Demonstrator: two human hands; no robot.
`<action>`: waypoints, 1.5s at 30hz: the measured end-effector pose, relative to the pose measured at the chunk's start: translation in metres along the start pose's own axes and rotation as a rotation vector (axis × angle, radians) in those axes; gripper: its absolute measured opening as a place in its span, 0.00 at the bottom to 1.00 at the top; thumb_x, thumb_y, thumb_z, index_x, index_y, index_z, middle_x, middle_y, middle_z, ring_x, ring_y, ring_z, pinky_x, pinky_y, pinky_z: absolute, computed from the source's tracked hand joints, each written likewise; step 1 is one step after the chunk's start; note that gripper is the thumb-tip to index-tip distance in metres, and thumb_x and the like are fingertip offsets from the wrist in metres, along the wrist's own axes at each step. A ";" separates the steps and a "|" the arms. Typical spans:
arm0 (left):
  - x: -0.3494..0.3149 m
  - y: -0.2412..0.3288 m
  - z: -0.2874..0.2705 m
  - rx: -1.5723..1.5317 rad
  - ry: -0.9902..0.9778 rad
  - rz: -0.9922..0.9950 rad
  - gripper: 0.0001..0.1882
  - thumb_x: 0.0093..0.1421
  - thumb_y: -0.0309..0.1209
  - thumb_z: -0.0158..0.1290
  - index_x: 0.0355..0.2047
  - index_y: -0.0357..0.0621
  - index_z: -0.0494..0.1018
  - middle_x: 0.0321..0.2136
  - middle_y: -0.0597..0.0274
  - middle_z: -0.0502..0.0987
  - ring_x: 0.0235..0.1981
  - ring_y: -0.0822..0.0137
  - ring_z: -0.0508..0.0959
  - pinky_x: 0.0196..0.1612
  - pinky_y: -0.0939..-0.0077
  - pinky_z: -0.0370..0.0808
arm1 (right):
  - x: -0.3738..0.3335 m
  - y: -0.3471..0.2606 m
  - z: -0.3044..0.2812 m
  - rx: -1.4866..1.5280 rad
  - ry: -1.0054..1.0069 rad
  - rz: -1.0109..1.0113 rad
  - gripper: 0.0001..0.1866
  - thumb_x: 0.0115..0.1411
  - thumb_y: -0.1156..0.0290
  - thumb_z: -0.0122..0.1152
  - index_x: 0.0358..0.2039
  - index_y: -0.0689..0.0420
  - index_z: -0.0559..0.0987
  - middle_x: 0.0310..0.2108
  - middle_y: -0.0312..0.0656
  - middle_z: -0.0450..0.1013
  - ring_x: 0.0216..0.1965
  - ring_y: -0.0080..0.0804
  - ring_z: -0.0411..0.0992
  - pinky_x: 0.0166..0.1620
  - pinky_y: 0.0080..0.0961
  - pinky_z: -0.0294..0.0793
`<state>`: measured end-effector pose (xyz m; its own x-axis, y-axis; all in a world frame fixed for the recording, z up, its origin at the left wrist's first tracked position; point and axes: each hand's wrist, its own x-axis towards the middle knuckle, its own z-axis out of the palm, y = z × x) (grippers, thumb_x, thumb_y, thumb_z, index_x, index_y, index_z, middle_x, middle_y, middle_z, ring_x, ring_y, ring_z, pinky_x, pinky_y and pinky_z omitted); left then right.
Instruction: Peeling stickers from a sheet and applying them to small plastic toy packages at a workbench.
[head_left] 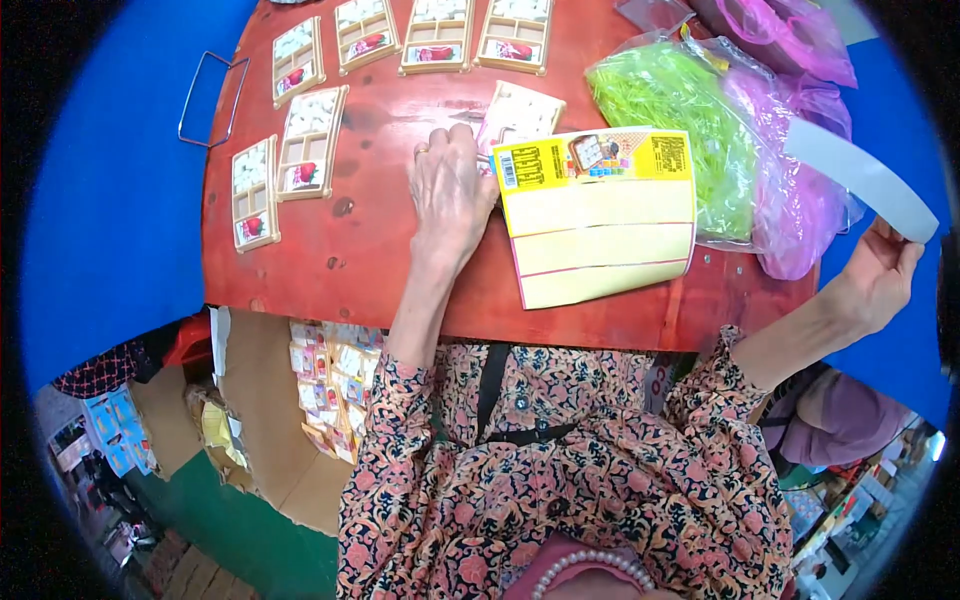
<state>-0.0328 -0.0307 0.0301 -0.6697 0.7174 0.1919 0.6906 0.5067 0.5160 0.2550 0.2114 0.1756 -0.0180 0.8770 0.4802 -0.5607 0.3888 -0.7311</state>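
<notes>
My left hand [447, 195] rests at the table's middle with its fingers curled. Its thumb side is against the left edge of a yellow printed sheet [600, 235] with a picture band on top and plain pale panels below. The fingertips are partly hidden. Just beyond the sheet lies a cream compartment tray [527, 108] with white pieces, partly covered by it. Out past the right side of the table, my right hand [880, 275] pinches a curved white strip [860, 172] between thumb and fingers.
Several cream trays [312, 140] with white pieces and strawberry-picture labels stand on the red table [370, 270]. At the right lie clear bags of green shredded filler [670, 130] and pink netting [790, 200]. Below the table's left edge is a cardboard box [265, 410] of packed items.
</notes>
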 end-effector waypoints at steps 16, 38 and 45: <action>0.011 0.006 0.034 -0.009 0.078 0.083 0.30 0.42 0.36 0.59 0.42 0.30 0.61 0.39 0.42 0.62 0.42 0.45 0.65 0.41 0.53 0.63 | -0.152 0.051 0.078 0.457 -0.278 0.889 0.11 0.61 0.69 0.50 0.42 0.59 0.70 0.26 0.32 0.64 0.23 0.19 0.57 0.26 0.16 0.56; -0.054 -0.073 -0.036 -0.344 0.225 -0.330 0.26 0.49 0.32 0.56 0.46 0.28 0.64 0.29 0.46 0.75 0.32 0.56 0.76 0.36 0.67 0.71 | -0.190 0.098 0.114 1.329 -0.432 1.269 0.24 0.60 0.73 0.46 0.57 0.63 0.58 0.48 0.46 0.63 0.37 0.27 0.65 0.42 0.33 0.69; -0.044 -0.069 -0.044 -1.300 0.001 -0.606 0.07 0.51 0.22 0.52 0.31 0.31 0.73 0.25 0.59 0.77 0.24 0.75 0.76 0.28 0.84 0.73 | -0.132 0.083 0.082 1.070 -0.310 1.104 0.19 0.63 0.69 0.43 0.54 0.60 0.64 0.55 0.50 0.60 0.58 0.41 0.57 0.61 0.47 0.51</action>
<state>-0.0632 -0.1188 0.0228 -0.7657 0.5521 -0.3299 -0.4315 -0.0607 0.9001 0.1430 0.1044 0.0914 -0.8881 0.4392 0.1357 -0.4576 -0.8729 -0.1692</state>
